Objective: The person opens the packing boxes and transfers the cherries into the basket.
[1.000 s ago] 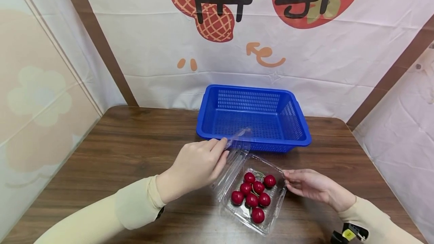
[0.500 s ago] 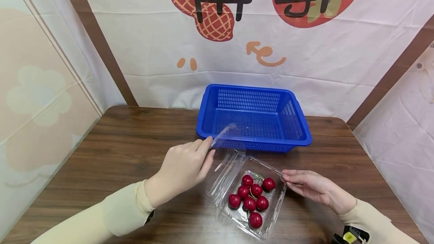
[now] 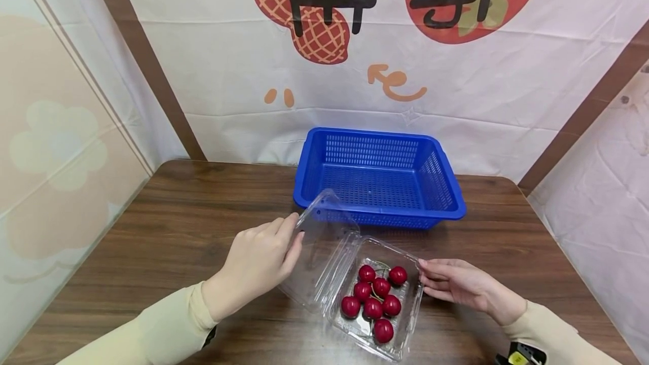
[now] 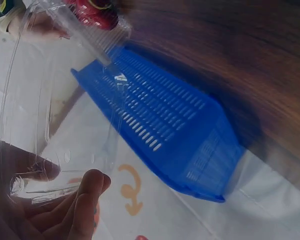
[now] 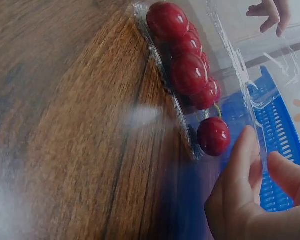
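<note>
A clear plastic clamshell box lies on the table with its lid raised to the left. Several red cherries with green stems sit in its base. My left hand pinches the edge of the transparent lid; in the left wrist view the thumb and fingers show on either side of that edge. My right hand pinches the rim of the base at its right corner. In the right wrist view the right thumb and forefinger close on this rim beside the nearest cherry.
A blue perforated plastic basket stands just behind the box, its front partly overlapped by the lid. The brown wooden table ends at a white printed cloth at the back.
My left hand has moved left and a little down, swinging the lid wider away from the base. The base has shifted slightly left and down, with my right hand still at its corner.
</note>
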The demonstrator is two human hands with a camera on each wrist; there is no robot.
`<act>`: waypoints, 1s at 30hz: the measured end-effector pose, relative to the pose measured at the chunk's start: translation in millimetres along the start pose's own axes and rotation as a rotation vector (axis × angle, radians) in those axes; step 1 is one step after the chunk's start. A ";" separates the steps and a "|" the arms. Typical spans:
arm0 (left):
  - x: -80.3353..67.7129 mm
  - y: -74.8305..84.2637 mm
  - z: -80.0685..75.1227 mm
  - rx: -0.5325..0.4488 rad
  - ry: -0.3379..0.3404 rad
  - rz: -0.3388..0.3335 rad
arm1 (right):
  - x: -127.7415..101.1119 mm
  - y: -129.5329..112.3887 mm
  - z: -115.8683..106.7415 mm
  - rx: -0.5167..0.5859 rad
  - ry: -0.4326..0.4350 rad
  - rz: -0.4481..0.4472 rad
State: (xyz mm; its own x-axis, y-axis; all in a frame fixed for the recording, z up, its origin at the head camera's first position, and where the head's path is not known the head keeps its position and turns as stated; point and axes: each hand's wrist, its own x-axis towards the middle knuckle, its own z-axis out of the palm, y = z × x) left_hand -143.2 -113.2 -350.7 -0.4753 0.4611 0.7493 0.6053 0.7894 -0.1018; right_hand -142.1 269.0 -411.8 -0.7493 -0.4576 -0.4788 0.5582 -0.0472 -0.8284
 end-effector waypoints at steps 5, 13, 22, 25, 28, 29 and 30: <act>-5.0 -3.1 -0.8 0.013 -0.004 -0.008 | 4.8 -3.3 3.8 -0.004 0.012 -0.015; -12.8 -8.0 -1.6 0.062 -0.068 -0.049 | 12.2 -12.5 7.3 0.017 0.044 -0.022; -16.5 -13.6 3.0 0.072 -0.093 -0.091 | 22.2 -20.1 8.9 -0.005 0.089 -0.009; -18.6 -15.2 5.2 0.078 -0.147 -0.136 | 24.2 -21.4 9.2 0.004 0.100 -0.007; -21.2 -17.1 7.7 0.083 -0.218 -0.185 | 25.5 -21.7 8.4 0.018 0.097 -0.010; -22.0 -17.8 8.5 0.087 -0.237 -0.198 | 25.6 -21.7 7.9 0.025 0.092 -0.013; -22.8 -18.7 9.5 0.088 -0.254 -0.209 | 25.4 -21.9 7.4 0.033 0.081 -0.017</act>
State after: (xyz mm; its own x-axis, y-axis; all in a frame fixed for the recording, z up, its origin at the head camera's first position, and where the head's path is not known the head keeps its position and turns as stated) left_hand -149.8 -134.6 -372.0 -0.7336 0.3634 0.5743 0.4261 0.9043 -0.0278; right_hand -170.7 251.9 -403.7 -0.7845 -0.3832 -0.4875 0.5553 -0.0841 -0.8274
